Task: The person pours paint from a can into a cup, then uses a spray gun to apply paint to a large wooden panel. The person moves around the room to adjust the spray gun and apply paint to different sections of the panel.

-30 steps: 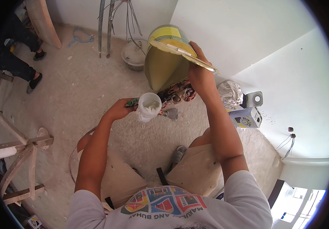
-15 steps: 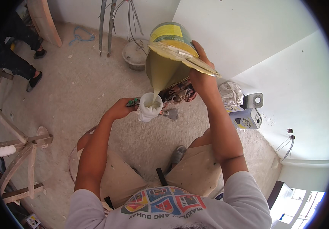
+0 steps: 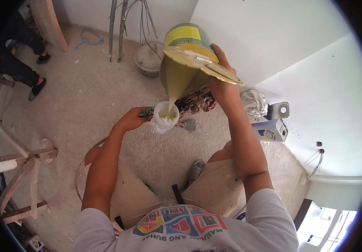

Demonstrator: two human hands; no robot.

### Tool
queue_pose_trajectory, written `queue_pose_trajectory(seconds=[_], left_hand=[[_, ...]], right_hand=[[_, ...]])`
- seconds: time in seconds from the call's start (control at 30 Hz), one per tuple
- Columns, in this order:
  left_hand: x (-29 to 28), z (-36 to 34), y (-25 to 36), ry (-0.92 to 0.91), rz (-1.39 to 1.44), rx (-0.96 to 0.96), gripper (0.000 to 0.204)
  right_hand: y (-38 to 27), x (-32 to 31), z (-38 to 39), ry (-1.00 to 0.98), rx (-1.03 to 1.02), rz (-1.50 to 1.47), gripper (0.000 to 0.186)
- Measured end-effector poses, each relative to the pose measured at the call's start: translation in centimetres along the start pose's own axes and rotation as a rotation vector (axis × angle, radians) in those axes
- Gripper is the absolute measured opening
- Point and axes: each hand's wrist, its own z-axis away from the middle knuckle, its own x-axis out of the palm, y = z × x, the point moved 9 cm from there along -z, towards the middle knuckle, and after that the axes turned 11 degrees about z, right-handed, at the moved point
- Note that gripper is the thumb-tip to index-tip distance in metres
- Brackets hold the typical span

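Note:
A large paint can (image 3: 188, 35) with a yellow and green label is tipped over in my right hand (image 3: 223, 82), its mouth facing down toward me. The bent lid (image 3: 202, 64) hangs at the mouth, still attached. Pale, thin paint (image 3: 173, 90) streams from it into a white plastic cup (image 3: 161, 124) just below. My left hand (image 3: 134, 119) is closed at the cup's left side, around a dark piece with green on it (image 3: 146, 112); its exact shape is hidden. Close by the cup's right side is a putty knife (image 3: 188, 124), and bundled patterned cloth (image 3: 200, 103) lies behind.
On the right by the wall are a rectangular tin (image 3: 273, 130) and a crumpled pale bundle (image 3: 254, 103). A lidded bucket (image 3: 148, 59) stands at the back. Wooden trestles (image 3: 21, 157) stand on the left; another person's legs (image 3: 21, 69) are at far left.
Paint keeps streaming from the tipped can into the cup. Both hands hold almost the same position.

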Motion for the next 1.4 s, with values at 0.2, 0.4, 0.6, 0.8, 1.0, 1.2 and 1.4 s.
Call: queue_pose_trajectory(seconds=[0.2,0.4,0.6,0.8,1.0,1.2,1.4], left_hand=[[0.1,0.1,0.2,0.004,0.011,0.004,0.036],[0.1,0.2,0.1,-0.015,0.006,-0.073,0.042],[0.0,0.2,0.6,0.0,0.003,0.005,0.038],[0.0,0.2,0.4,0.011,0.023,-0.008,0.039],[0.1,-0.1,0.5,-0.025,0.053,-0.03,0.042],[0.1,0.2,0.6,-0.024,0.074,-0.034,0.042],[0.3,0.3,0.9,-0.026,0.057,-0.026,0.042]], right_hand=[[0.0,0.0,0.0,-0.012,0.022,0.008,0.061],[-0.2,0.0,0.0,-0.014,0.018,-0.005,0.061],[-0.1,0.1,-0.2,-0.009,0.01,0.006,0.06],[0.7,0.7,-0.1,-0.052,0.102,-0.014,0.05],[4.1,2.6,-0.2,-0.093,0.161,-0.044,0.036],[3.9,3.9,0.8,-0.272,0.493,-0.352,0.038],[5.4,6.3,1.5,-0.37,0.546,-0.438,0.038]])
